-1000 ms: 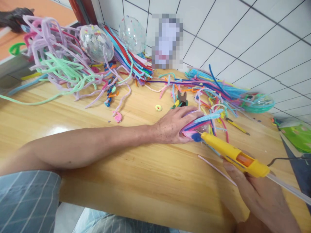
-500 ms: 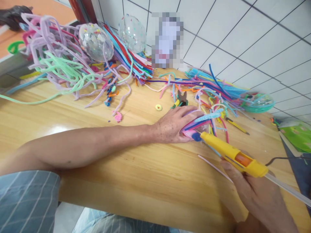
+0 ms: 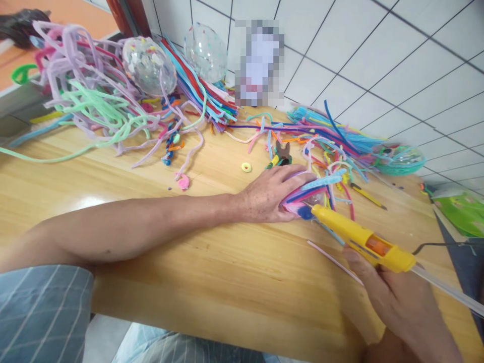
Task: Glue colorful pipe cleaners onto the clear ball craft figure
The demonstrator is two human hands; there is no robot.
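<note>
My left hand is wrapped round a craft piece made of pipe cleaners in pink, purple and blue. A light blue fuzzy strip sticks out of its top, and a dark blue tuft shows at its lower edge. Closed on the grip of a yellow hot glue gun, my right hand holds the nozzle at the piece's near side. Whether the tip touches it I cannot tell. A clear glue stick juts from the gun's rear. The palm of my left hand hides much of the piece.
Tangled lilac and mint pipe cleaners lie at the left, beside a clear ball. Pliers rest behind my left hand. More pipe cleaners and a yellow pencil-like tool are at the right. A dark cord trails off the gun.
Almost nothing differs. The glue gun's rear end and my right hand have shifted very slightly, with the nozzle still at the same spot on the piece.
</note>
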